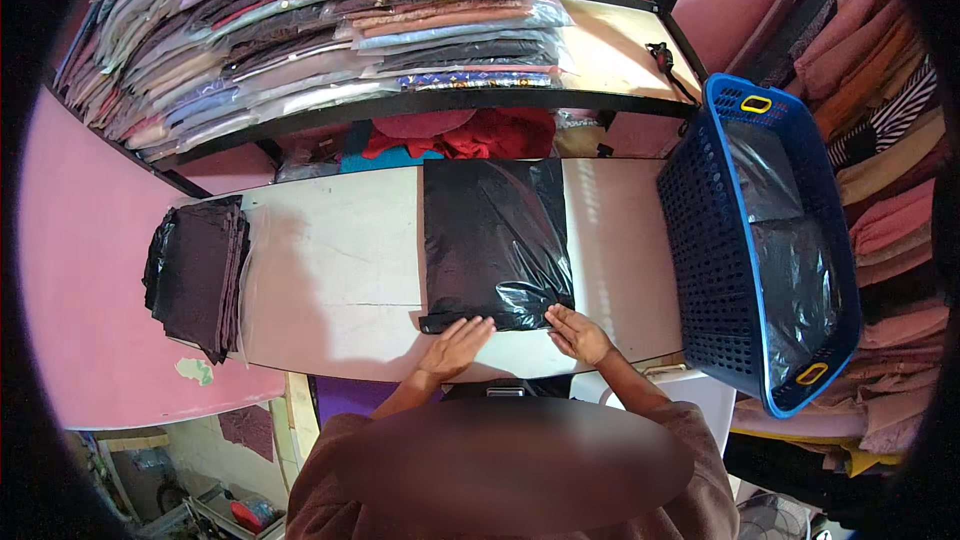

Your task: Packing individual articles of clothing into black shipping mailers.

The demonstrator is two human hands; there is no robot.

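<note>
A black plastic mailing bag point(495, 240) lies flat on the white tabletop in front of me, its near edge folded into a narrow strip. My left hand point(455, 350) rests on the left part of that strip, fingers stretched out and lying flat. At the bag's near right corner, my right hand point(582, 335) touches the edge with its fingers extended and the thumb a little apart. The plastic is wrinkled and shiny beside the right fingertips. Whatever the bag contains is hidden.
A stack of folded black bags point(200, 270) sits at the table's left end, beside clear plastic point(258, 260). On the right stands a blue basket point(715, 270) holding black packages point(795, 280). Bagged folded clothes point(450, 30) fill the shelf behind; more garments point(890, 220) line the right.
</note>
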